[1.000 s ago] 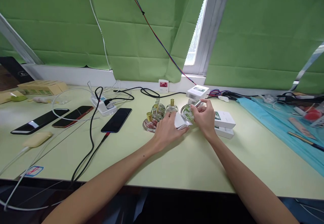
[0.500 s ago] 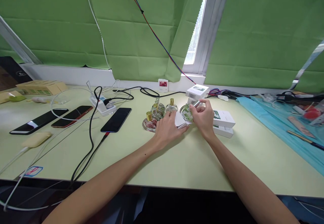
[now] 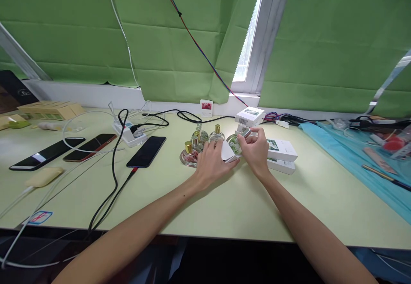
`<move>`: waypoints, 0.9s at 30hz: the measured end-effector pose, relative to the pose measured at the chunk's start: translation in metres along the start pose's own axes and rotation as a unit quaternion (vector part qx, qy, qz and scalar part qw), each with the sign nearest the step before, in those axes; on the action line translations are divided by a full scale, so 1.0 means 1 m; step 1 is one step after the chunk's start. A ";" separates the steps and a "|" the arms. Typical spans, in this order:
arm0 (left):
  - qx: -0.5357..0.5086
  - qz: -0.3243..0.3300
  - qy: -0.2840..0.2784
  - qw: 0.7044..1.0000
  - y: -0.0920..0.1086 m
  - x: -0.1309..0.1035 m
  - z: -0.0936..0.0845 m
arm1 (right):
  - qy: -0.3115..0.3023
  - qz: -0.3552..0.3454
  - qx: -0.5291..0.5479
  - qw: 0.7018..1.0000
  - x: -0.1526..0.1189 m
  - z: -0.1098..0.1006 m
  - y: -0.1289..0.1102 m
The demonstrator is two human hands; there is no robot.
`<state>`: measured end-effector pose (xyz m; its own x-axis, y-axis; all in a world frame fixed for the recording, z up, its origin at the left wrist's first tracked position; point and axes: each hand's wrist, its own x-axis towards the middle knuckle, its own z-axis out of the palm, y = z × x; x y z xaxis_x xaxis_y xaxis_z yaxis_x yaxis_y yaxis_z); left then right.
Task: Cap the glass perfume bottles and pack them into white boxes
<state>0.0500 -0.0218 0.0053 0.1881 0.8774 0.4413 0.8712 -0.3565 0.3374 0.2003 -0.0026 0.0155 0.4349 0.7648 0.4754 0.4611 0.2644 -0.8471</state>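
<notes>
My left hand [image 3: 212, 163] is wrapped round a small white box [image 3: 227, 152], partly hidden by the fingers. Just to its right, my right hand [image 3: 255, 149] grips a round, flat glass bottle [image 3: 233, 144] with green inside and a silver cap. The bottle is tilted, its base close to the box. Left of and behind my left hand stand several similar bottles with gold or silver caps, among them a reddish one [image 3: 189, 157] and a clear one [image 3: 217, 134]. White boxes [image 3: 282, 150] lie stacked right of my right hand.
More white boxes [image 3: 249, 116] are stacked behind my right hand. Phones, one of them black [image 3: 147, 151], a power strip [image 3: 130, 135] and cables lie at left. Blue plastic sheeting [image 3: 349, 155] with small items covers the right side. A small picture box [image 3: 206, 108] stands at the back.
My right hand has moved slightly left with the bottle, bringing it closer to the white box. My left hand has hardly moved.
</notes>
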 end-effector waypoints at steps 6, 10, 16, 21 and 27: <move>-0.017 0.032 0.008 0.999 -0.004 0.002 0.004 | 0.002 -0.003 -0.001 1.000 0.000 -0.001 0.000; -0.030 0.049 0.024 0.998 -0.007 0.003 0.006 | 0.002 0.000 0.005 1.000 -0.001 0.000 0.000; -0.077 0.047 0.020 0.996 -0.008 0.004 0.008 | 0.005 0.001 0.013 1.000 -0.003 0.000 -0.003; -0.155 0.018 -0.010 0.988 -0.009 0.005 0.008 | 0.007 0.003 0.010 1.000 -0.004 0.000 -0.004; -0.204 -0.006 -0.045 0.978 -0.006 0.006 0.003 | 0.012 0.000 0.014 1.000 -0.004 -0.001 -0.004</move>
<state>0.0471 -0.0133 0.0034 0.2345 0.9008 0.3656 0.6237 -0.4279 0.6542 0.1972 -0.0074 0.0174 0.4531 0.7507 0.4807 0.4401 0.2805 -0.8530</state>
